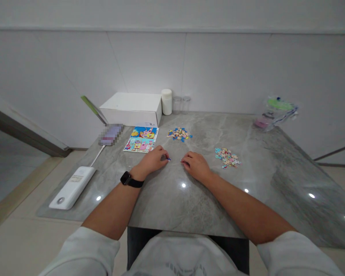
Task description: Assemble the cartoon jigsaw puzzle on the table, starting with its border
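Observation:
My left hand (155, 158), with a black watch at its wrist, pinches a small blue-and-white puzzle piece (169, 159) just above or on the grey table. Facing it across a short gap, my right hand (196, 165) has its fingers closed on a tiny light puzzle piece (181, 161), mostly hidden by the fingertips. Beyond the hands lies a heap of loose puzzle pieces (179, 134) in blue, yellow and pink. A second heap of paler puzzle pieces (227, 157) is to the right of my right hand. Two cartoon picture sheets (140, 145) lie beyond my left hand.
On the left are a white power bank (72, 188), its cable and a blurred phone (111, 134). A white box (132, 109), a white bottle (166, 102) and two clear glasses (181, 105) stand by the wall. A plastic bag (276, 113) sits at the back right.

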{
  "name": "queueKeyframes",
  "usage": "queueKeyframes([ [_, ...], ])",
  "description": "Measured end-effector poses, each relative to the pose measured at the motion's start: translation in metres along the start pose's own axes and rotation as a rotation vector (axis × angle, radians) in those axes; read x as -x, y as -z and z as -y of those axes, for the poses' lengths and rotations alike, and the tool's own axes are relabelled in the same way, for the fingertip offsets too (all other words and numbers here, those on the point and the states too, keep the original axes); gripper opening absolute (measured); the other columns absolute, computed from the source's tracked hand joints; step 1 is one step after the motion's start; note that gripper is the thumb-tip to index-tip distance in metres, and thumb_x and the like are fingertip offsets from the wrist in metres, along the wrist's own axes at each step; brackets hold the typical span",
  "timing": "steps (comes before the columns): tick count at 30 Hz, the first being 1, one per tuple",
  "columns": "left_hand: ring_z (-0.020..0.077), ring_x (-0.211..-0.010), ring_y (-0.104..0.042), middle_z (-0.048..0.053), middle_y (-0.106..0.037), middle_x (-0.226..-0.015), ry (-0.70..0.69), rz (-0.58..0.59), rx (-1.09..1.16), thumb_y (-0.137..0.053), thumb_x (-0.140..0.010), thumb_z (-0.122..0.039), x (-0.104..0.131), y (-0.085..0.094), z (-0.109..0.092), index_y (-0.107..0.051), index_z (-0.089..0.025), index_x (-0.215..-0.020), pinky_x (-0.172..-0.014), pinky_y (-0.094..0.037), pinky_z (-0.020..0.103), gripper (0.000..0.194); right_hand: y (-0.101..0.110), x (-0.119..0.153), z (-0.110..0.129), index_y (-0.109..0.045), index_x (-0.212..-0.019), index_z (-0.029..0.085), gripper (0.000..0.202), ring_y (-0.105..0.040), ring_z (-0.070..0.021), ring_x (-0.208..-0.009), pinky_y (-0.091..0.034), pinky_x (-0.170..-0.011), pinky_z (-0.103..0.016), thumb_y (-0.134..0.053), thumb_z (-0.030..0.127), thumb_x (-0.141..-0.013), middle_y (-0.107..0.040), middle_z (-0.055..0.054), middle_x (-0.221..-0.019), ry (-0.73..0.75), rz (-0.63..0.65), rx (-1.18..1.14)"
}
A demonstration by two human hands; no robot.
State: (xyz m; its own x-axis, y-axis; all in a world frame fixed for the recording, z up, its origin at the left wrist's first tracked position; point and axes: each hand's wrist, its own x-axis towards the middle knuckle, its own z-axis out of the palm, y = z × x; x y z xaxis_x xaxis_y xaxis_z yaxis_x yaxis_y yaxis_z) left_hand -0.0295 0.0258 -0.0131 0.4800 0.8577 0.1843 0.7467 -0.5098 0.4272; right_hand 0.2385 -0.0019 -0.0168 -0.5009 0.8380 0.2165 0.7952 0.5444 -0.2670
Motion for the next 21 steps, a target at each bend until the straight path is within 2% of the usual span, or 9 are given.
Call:
queueKeyframes([
  [4,0.0235,-0.095,-0.065,0.008,-0.065,-0.109,0.006,0.009,0.01,-0.07,-0.088,-0.028,-0.001,0.0,0.002,-0.079,-0.024,-0.1,-0.096,-0.056,0.04,0.016,0.0,0.001,0.003,-0.081,-0.107,0.022,0.016,-0.067,-0.0236,-0.104,-0.049,-0.093,-0.036,-0.067,0.025,-0.101,-0.075,-0.009,-0.111,-0.023,-0.016,-0.031],
  [7,0.0249,-0.096,-0.066,0.009,-0.065,-0.107,0.014,0.019,0.011,-0.07,-0.088,-0.032,-0.002,0.004,0.002,-0.079,-0.022,-0.101,-0.097,-0.056,0.041,0.019,0.006,0.001,0.004,-0.081,-0.107,0.022,0.016,-0.067,-0.0222,-0.105,-0.049,-0.096,-0.034,-0.066,0.025,-0.102,-0.074,-0.009,-0.111,-0.053,-0.078,-0.083],
  [9,0.0254,-0.097,-0.066,0.01,-0.065,-0.109,-0.005,0.015,0.026,-0.068,-0.089,-0.033,-0.002,0.006,0.0,-0.079,-0.022,-0.103,-0.097,-0.055,0.042,0.021,0.019,0.0,0.002,-0.08,-0.106,0.022,0.015,-0.067,-0.0208,-0.103,-0.049,-0.093,-0.032,-0.066,0.024,-0.102,-0.074,-0.008,-0.11,-0.079,-0.128,-0.123],
  [11,0.0258,-0.099,-0.066,0.009,-0.064,-0.11,-0.03,-0.011,0.042,-0.067,-0.09,-0.035,-0.002,0.008,-0.003,-0.077,-0.022,-0.105,-0.096,-0.055,0.043,0.022,0.04,0.001,-0.005,-0.08,-0.105,0.022,0.015,-0.066,-0.0192,-0.096,-0.049,-0.088,-0.03,-0.065,0.024,-0.101,-0.074,-0.007,-0.108,-0.118,-0.175,-0.146],
  [13,0.0257,-0.1,-0.066,0.008,-0.064,-0.112,-0.052,-0.047,0.054,-0.066,-0.092,-0.036,-0.002,0.009,-0.008,-0.076,-0.023,-0.108,-0.095,-0.055,0.043,0.024,0.068,0.003,-0.018,-0.08,-0.102,0.022,0.016,-0.065,-0.018,-0.088,-0.048,-0.084,-0.03,-0.065,0.026,-0.102,-0.074,-0.006,-0.101,-0.165,-0.236,-0.138],
  [17,0.025,-0.103,-0.067,0.008,-0.063,-0.114,-0.102,-0.087,0.045,-0.061,-0.097,-0.036,-0.002,0.009,-0.018,-0.074,-0.023,-0.112,-0.098,-0.055,0.042,0.024,0.12,0.024,-0.059,-0.08,-0.1,0.021,0.021,-0.064,-0.0188,-0.084,-0.046,-0.083,-0.031,-0.062,0.032,-0.103,-0.075,-0.006,-0.095,-0.288,-0.353,-0.033],
  [19,0.0248,-0.105,-0.067,0.007,-0.063,-0.114,-0.124,-0.096,0.03,-0.059,-0.099,-0.035,-0.002,0.007,-0.022,-0.074,-0.022,-0.112,-0.099,-0.054,0.042,0.023,0.132,0.041,-0.082,-0.08,-0.099,0.021,0.019,-0.064,-0.0187,-0.083,-0.046,-0.081,-0.031,-0.063,0.03,-0.101,-0.077,-0.006,-0.095,-0.368,-0.354,0.01],
  [21,0.0246,-0.105,-0.067,0.007,-0.064,-0.113,-0.132,-0.102,0.022,-0.059,-0.1,-0.034,-0.002,0.004,-0.025,-0.074,-0.022,-0.112,-0.097,-0.054,0.04,0.023,0.133,0.057,-0.102,-0.081,-0.098,0.021,0.015,-0.065,-0.0184,-0.082,-0.046,-0.08,-0.031,-0.067,0.026,-0.097,-0.078,-0.006,-0.095,-0.411,-0.281,0.017],
])
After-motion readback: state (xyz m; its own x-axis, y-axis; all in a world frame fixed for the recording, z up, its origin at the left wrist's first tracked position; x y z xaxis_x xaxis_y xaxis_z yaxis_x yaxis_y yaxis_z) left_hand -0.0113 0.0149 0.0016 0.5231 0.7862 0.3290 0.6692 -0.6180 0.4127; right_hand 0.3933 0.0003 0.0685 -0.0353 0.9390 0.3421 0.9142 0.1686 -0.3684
